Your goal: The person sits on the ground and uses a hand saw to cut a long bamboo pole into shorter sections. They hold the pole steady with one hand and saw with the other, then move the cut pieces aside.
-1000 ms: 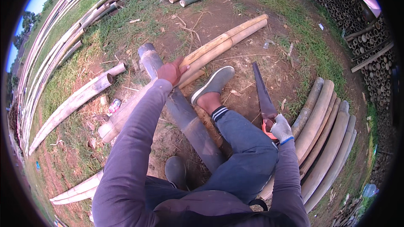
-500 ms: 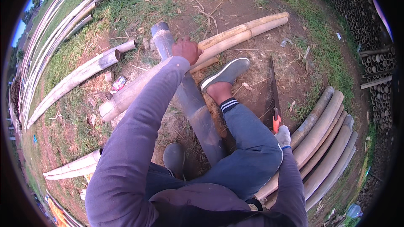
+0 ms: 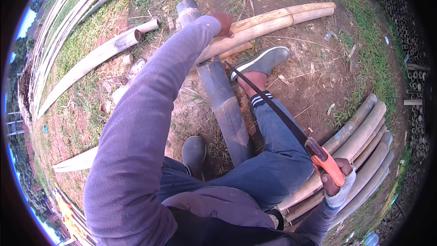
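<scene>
My right hand (image 3: 336,180), in a whitish glove that leaves the fingers bare, grips the orange handle of a handsaw (image 3: 291,123). The saw's dark blade slants up and left over my raised leg, its tip near the shoe and the bamboo. My left arm reaches far forward, and my left hand (image 3: 223,25) is closed over a pale bamboo pole (image 3: 282,20); its fingers are partly hidden. That pole lies across a thick grey bamboo log (image 3: 227,114), which runs back toward me between my feet. My sleeve covers part of the pole's left side.
My right shoe (image 3: 268,59) rests just beyond the log, my left shoe (image 3: 194,152) on its other side. Several bamboo poles (image 3: 353,136) lie at the right. More poles (image 3: 95,61) lie at the left, and a big stack of bamboo (image 3: 412,82) stands far right.
My right hand has lifted the saw off the ground and turned it, so its blade now points up-left toward the pole. My left hand remains on the pole; the view has shifted.
</scene>
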Demonstrator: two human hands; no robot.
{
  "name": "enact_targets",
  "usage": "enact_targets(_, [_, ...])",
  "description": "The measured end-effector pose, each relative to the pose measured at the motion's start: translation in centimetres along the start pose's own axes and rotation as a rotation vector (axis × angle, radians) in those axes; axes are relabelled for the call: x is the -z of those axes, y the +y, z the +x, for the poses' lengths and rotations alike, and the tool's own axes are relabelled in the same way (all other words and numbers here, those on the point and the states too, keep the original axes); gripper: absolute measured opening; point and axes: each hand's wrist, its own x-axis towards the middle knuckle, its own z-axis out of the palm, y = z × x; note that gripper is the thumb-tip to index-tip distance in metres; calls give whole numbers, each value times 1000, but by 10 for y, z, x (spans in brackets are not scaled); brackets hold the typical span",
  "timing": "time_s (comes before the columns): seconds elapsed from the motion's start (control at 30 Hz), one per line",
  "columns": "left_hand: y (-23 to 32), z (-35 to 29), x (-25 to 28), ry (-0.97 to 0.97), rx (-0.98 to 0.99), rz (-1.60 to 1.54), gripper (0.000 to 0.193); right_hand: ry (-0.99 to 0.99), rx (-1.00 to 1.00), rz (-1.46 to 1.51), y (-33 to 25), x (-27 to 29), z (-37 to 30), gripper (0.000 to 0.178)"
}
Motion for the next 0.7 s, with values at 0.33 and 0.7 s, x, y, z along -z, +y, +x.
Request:
enact_targets(0.33, [4,3,10,-72,-156,126,49,12,326,273,-37,-188,66,41])
enact_targets(0.7, [6,1,12,-58,-178,203,48,111,297,312,-22,-217,84,39])
